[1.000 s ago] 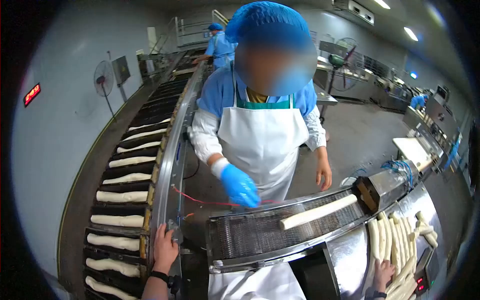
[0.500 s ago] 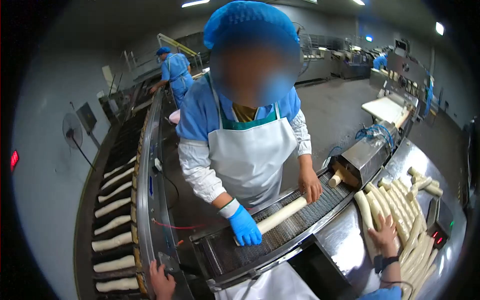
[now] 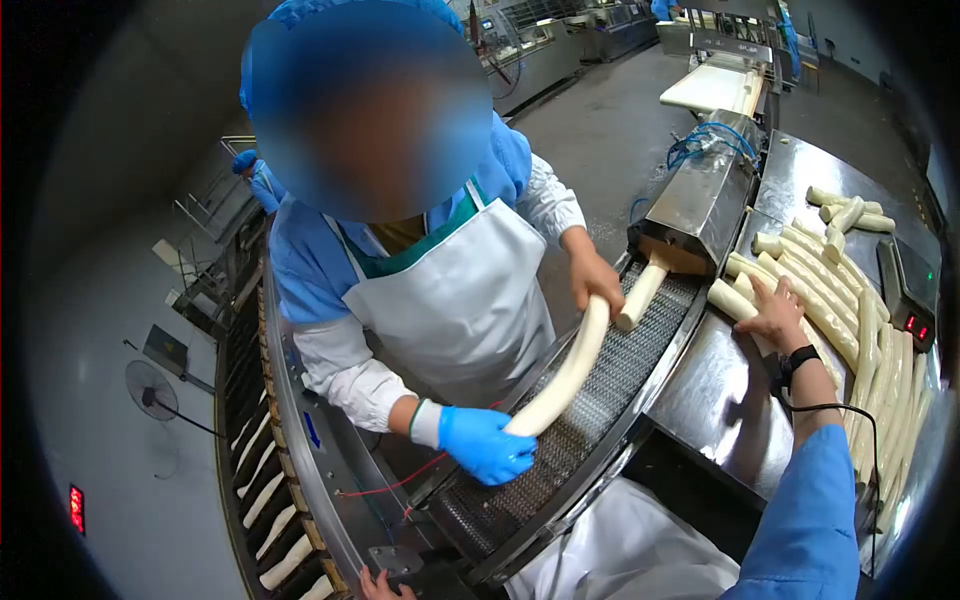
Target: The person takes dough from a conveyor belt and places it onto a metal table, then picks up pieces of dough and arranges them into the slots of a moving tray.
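My right hand (image 3: 775,315), fingers spread, lies on the near ends of pale dough rolls (image 3: 820,310) set side by side on the steel table. It has a dark band at the wrist. My left hand (image 3: 387,586) shows only partly at the bottom edge, its fingers apart by the conveyor's metal frame. Across the mesh belt (image 3: 590,410), a co-worker holds a bent dough roll (image 3: 565,375) by both ends, one hand blue-gloved and one bare. Another dough roll (image 3: 644,290) sticks out of the steel machine's outlet.
A small scale-like box with red digits (image 3: 915,325) stands right of the rolls. The steel-cased machine (image 3: 700,190) stands at the belt's far end. On the left runs a long conveyor carrying dough pieces (image 3: 285,560). A black cable (image 3: 872,460) hangs by my right arm.
My view has swung to the right. The co-worker's dough roll, straight along the belt before, is now bent and raised at one end. The roll at the outlet reaches further out.
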`<action>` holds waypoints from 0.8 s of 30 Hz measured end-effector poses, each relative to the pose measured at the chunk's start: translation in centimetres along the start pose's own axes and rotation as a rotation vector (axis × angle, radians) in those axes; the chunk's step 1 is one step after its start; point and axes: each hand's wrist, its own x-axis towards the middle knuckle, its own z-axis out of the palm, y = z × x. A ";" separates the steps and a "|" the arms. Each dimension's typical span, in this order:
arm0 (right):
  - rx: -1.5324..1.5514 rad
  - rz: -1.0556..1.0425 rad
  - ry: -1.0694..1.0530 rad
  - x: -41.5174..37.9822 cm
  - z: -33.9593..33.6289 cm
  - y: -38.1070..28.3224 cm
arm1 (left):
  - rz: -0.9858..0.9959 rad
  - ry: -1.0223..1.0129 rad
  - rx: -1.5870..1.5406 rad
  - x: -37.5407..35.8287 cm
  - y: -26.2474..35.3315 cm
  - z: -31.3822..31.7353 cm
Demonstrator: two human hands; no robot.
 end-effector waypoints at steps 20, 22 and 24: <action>-0.033 -0.171 0.034 -2.5 0.9 1.5 | 0.033 -0.004 0.015 0.2 0.1 -0.2; -0.011 -0.341 0.230 -1.8 4.6 1.1 | 0.035 -0.007 0.015 0.3 0.0 -0.3; 0.068 -0.483 0.299 -4.6 6.2 -1.1 | 0.032 -0.005 0.015 0.3 -0.3 -0.5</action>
